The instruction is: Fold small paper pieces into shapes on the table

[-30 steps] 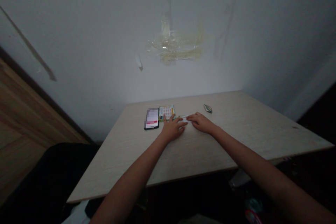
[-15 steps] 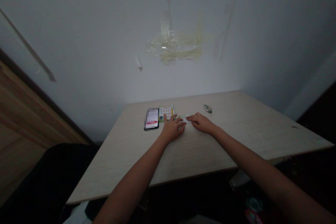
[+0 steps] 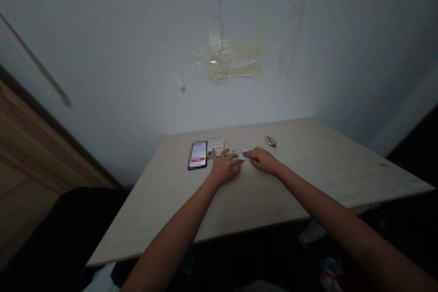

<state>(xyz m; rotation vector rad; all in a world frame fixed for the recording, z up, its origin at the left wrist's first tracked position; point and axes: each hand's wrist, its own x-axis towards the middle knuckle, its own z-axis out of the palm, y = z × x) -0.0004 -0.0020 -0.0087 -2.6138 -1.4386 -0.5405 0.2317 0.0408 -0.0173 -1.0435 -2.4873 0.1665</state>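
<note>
Both hands rest on a small piece of white and green paper [image 3: 241,156] lying on the table; part of it is hidden under my fingers. My left hand [image 3: 224,169] is spread flat, some fingertips on that paper and others at the lower edge of a printed sheet [image 3: 217,145] with rows of small pictures. From the right, my right hand [image 3: 263,160] lays its outstretched fingers on the paper's other side. A phone [image 3: 197,155] with a lit screen lies left of the printed sheet. Farther back on the right sits a small folded green and white paper piece [image 3: 270,141].
The pale wooden table [image 3: 164,200] stands against a white wall [image 3: 130,54] with peeling clear tape [image 3: 232,61] on it. A wooden panel [image 3: 30,164] and a dark object [image 3: 78,219] are at the left. Below the table's front edge it is dark.
Very little differs. The fingers of both hands have shifted slightly on the small paper; the phone, printed sheet and folded piece have stayed put.
</note>
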